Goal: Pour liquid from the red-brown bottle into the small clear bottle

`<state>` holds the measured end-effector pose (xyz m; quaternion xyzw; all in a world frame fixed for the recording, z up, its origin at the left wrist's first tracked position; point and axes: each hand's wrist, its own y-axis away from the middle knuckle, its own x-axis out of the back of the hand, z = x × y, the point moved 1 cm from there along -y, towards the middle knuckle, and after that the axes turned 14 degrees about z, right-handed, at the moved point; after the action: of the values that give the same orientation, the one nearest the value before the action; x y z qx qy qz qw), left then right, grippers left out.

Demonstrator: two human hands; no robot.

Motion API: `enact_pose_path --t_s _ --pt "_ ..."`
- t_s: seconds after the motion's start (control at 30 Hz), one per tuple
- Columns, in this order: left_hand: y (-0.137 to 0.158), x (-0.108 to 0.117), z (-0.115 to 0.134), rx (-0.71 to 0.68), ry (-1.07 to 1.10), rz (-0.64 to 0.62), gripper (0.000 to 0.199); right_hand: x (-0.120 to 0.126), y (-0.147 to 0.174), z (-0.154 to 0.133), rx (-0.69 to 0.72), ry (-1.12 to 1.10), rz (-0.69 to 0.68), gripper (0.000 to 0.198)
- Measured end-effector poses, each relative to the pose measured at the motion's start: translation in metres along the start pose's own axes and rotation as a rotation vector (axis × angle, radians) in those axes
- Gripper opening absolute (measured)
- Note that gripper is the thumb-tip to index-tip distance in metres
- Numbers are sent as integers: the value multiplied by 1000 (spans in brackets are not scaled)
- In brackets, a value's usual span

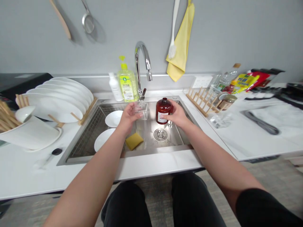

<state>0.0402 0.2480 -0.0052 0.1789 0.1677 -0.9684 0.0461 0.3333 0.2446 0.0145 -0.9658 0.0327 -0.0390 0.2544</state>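
Observation:
Over the sink (151,152), my left hand (129,117) is closed around a small clear container (143,111) with squarish sides. My right hand (177,114) grips a dark red-brown bottle (162,108) with a white label, upright, its narrow neck uncapped. The two things are apart, side by side below the tap (142,56). In the basin beneath lie a yellow sponge (134,141) and two white plates (104,138), partly hidden by my left arm. The metal drain (160,134) shows under the bottle.
Behind the sink stand a dish soap bottle (127,85) and a white bottle (115,86). White plates fill a wooden rack (88,110) at left, near a white utensil holder (30,134). At right are another wooden rack (201,104), jars and a coiled grey cable (261,123).

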Motion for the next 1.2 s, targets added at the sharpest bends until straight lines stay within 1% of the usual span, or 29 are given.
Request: enact_pose_path --t_s 0.1,0.17,0.27,0.37,0.47,0.53,0.6,0.67,0.8,0.9,1.0,1.1,1.2 --pt "3 1 3 19 -4 11 65 2 8 -40 21 -11 9 100" --pt "7 3 7 30 -29 13 60 7 22 -66 21 3 -15 98" --pt "14 5 13 34 -83 19 58 17 58 -93 -18 37 -31 96" --pt "23 -1 21 26 -127 22 63 29 105 -106 -54 87 -26 98" --pt "34 -11 32 11 -133 48 69 40 149 -110 -98 116 -42 95" --pt "45 -16 41 0 -118 77 70 46 170 -110 -119 115 -27 95" --pt "62 -17 51 -5 -118 88 68 50 186 -109 -142 95 -15 95" --pt "85 -11 61 0 -139 89 66 53 196 -106 -162 64 -21 97" --pt "136 14 75 41 -187 124 64 53 205 -95 -200 -1 -49 100" --pt "162 31 79 58 -184 165 65 49 207 -87 -226 -37 -34 103" --pt "173 38 79 60 -166 196 68 44 208 -81 -241 -66 -33 106" --pt "175 37 80 64 -165 200 68 40 209 -77 -245 -95 -70 104" --pt "176 34 82 69 -168 185 68 42 213 -76 -189 -61 -51 111"
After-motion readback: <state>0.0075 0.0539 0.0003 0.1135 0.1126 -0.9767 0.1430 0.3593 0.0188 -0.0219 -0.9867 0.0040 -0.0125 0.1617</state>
